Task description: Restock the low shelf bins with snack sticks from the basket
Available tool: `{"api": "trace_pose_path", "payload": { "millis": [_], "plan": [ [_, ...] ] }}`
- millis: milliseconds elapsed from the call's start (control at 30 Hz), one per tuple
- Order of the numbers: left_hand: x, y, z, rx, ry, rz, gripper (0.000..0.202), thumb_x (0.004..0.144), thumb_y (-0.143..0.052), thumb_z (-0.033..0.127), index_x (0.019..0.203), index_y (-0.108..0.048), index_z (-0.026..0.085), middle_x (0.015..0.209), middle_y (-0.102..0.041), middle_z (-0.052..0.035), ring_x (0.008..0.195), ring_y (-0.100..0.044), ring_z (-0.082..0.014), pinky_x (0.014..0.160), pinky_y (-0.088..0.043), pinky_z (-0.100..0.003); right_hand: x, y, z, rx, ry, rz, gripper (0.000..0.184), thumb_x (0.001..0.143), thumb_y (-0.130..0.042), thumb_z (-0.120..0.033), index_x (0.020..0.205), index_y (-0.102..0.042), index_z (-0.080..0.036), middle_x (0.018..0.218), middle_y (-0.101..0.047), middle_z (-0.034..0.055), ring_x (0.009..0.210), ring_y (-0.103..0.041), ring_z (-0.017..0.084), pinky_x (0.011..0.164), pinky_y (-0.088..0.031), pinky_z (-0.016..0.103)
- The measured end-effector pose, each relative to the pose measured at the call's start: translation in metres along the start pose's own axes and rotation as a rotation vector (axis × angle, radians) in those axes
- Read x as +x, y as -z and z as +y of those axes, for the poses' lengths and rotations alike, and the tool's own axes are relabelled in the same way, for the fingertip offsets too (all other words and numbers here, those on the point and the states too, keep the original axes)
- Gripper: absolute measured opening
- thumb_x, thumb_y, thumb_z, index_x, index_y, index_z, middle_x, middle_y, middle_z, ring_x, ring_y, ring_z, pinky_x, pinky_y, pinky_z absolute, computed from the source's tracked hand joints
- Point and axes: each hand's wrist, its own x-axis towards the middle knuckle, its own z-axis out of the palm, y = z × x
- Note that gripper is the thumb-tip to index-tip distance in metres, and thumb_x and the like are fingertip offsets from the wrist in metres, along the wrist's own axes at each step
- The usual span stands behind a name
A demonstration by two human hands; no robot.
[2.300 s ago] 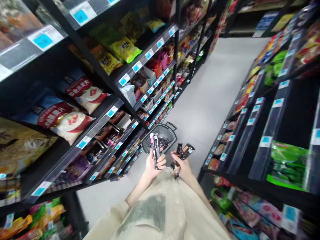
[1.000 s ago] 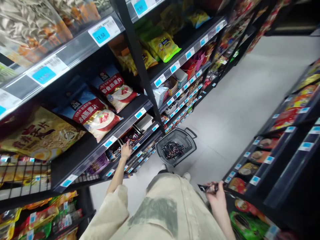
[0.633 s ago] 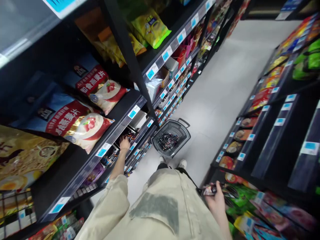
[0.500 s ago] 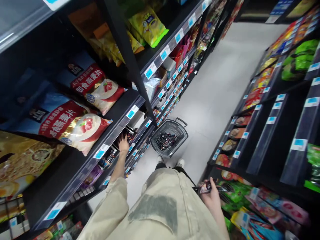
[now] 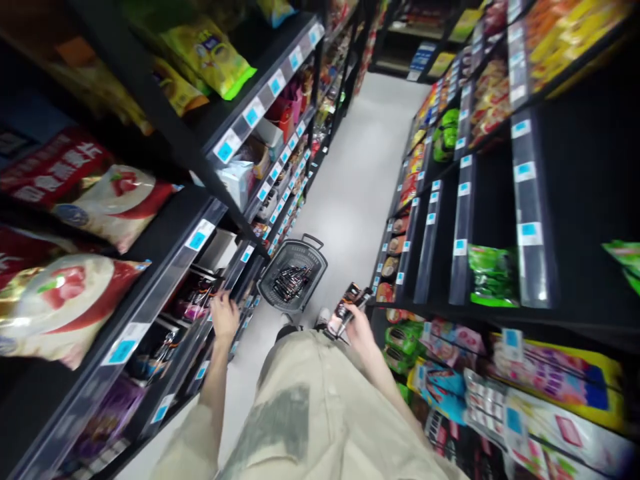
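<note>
Shirt front [image 5: 310, 413]: pale beige cloth, nearest the lens, on the near side of the basket [image 5: 317, 265].
Right hand [image 5: 358, 328]: raised just right of the basket and nearer than it, fingers closed around a small bunch of sachets [image 5: 347, 308].
Sachets: slim dark stick packs with pale printed ends, fanned upward from the fist towards the basket and well above the floor.
Handling, judged: light, thin and pliable, with a glossy film that is likely slippery. A pinch across the middle of the bunch, flat faces together, should stop single sticks from sliding out. The sealed ends would crease if squeezed.
Left hand [image 5: 225, 316]: left of the basket and nearer than it, fingertips over the front edge of a low shelf [image 5: 210, 280] among dark packets. Whether it grips anything cannot be told.
Basket: dark mesh, standing on the floor [image 5: 350, 180] against the foot of the left rack, with loose stick packs [image 5: 290, 283] of the same look piled inside.
Oat bags [image 5: 113, 200]: red and white, up and left of the basket, on a higher shelf.
Green packet [image 5: 493, 275]: right of the basket, across the aisle, alone on a dark shelf.
Aisle: grey floor running on beyond the basket between both racks.
</note>
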Motion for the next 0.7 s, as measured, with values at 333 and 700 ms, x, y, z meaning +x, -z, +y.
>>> {"api": "trace_pose_path", "payload": {
  "millis": [333,700],
  "plan": [
    [-0.088,-0.028,0.156,-0.856,-0.078,-0.712,0.044,0.099,-0.053,0.056,0.104,-0.073,0.017,0.093,-0.074,-0.0068,0.089,-0.067,-0.0232,0.084,-0.051,-0.033,0.002,-0.030,0.035,-0.302,0.059,-0.217,0.045,0.053,-0.098,-0.045,0.075,-0.073,-0.015,0.069,-0.070,0.0010,0.055,-0.052,0.011,0.051,-0.043,0.024],
    [-0.078,-0.039,0.176,-1.131,0.287,-0.669,0.058,0.062,-0.088,0.063,0.077,-0.053,0.019,0.064,-0.056,0.0056,0.057,-0.052,-0.0097,0.055,-0.039,-0.020,0.004,-0.027,0.019,-0.150,-0.212,-0.206,0.044,0.073,-0.077,-0.057,0.095,-0.069,-0.020,0.089,-0.074,0.0051,0.067,-0.060,0.015,0.048,-0.044,0.022]
  ]
}}
